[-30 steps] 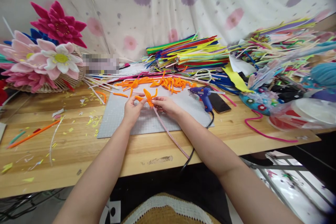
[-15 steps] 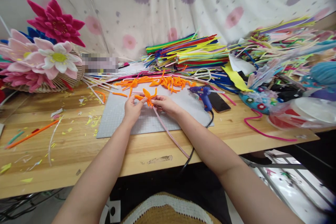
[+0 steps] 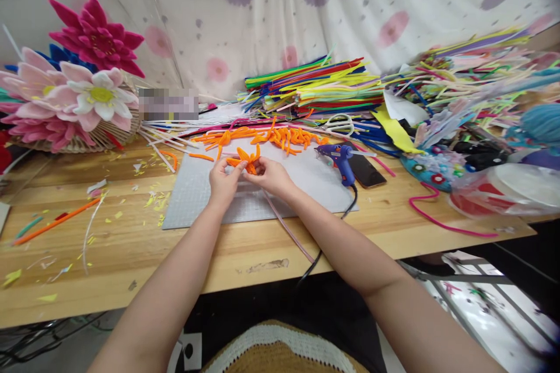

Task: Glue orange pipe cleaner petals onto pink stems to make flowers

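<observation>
Over the grey cutting mat (image 3: 188,204), both hands hold an orange pipe-cleaner flower (image 3: 245,159) with several curled petals. My left hand (image 3: 224,179) pinches it from the left between thumb and fingers. From the right, my right hand (image 3: 272,175) grips its base, fingers closed. A pale pink stem (image 3: 286,227) runs from under my right hand down to the table's front edge; the joint with the flower is hidden by the fingers. Behind the hands lies a row of bent orange pipe-cleaner pieces (image 3: 289,139).
Right of the mat's centre a blue glue gun (image 3: 341,160) rests beside a dark phone (image 3: 367,172), its black cord trailing forward. Green-handled scissors (image 3: 340,124) and bundled pipe cleaners (image 3: 324,87) lie behind. Fuzzy finished flowers (image 3: 98,96) stand left; a red tub (image 3: 490,189) sits right.
The orange flower has tilted and sits lower between my fingers. My right hand has closed further around its base, covering the stem's top. The view has shifted slightly.
</observation>
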Available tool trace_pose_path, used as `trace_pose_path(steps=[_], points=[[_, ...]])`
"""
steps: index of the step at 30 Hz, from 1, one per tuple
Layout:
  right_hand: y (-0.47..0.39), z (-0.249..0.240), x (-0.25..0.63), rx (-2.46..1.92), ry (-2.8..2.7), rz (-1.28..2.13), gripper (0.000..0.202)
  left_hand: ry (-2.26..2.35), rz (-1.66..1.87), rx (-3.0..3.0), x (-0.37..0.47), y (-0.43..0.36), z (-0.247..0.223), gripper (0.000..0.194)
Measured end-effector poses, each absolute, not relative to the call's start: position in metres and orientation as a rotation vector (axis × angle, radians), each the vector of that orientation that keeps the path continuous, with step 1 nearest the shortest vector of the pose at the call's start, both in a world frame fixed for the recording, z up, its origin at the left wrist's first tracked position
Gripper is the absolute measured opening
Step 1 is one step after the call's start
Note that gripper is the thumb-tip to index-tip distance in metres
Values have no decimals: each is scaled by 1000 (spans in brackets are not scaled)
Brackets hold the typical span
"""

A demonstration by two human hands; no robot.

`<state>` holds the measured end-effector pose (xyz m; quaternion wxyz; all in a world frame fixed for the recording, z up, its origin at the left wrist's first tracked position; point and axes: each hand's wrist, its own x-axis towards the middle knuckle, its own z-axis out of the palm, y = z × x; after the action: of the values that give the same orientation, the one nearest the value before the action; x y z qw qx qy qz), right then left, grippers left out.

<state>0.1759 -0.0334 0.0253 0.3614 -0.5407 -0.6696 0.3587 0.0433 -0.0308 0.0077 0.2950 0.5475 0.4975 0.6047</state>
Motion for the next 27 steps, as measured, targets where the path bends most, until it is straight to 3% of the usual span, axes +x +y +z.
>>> trace_pose_path(steps=[3, 6, 11, 14, 20, 27], points=[[-36, 27, 173, -1499, -1743, 734, 21, 1329, 1590, 1458, 44, -31, 7, 21], [-35, 26, 173, -1475, -1710, 756, 16, 1331, 1565, 1443, 46, -32, 9, 23], [-28, 23, 174, -1367, -1544, 1031, 13, 1316, 1693, 1473, 47, -36, 15, 26], [-26, 26, 174, -1282, -1354, 1269, 12, 1356, 1862, 1281, 47, -38, 16, 19], [-26, 32, 177, -1065, -1050, 1593, 9, 1199, 1295, 1018, 57, -44, 13, 22], [-28, 30, 174, -996, -995, 1726, 21, 824, 1187, 799, 69, -44, 17, 22]])
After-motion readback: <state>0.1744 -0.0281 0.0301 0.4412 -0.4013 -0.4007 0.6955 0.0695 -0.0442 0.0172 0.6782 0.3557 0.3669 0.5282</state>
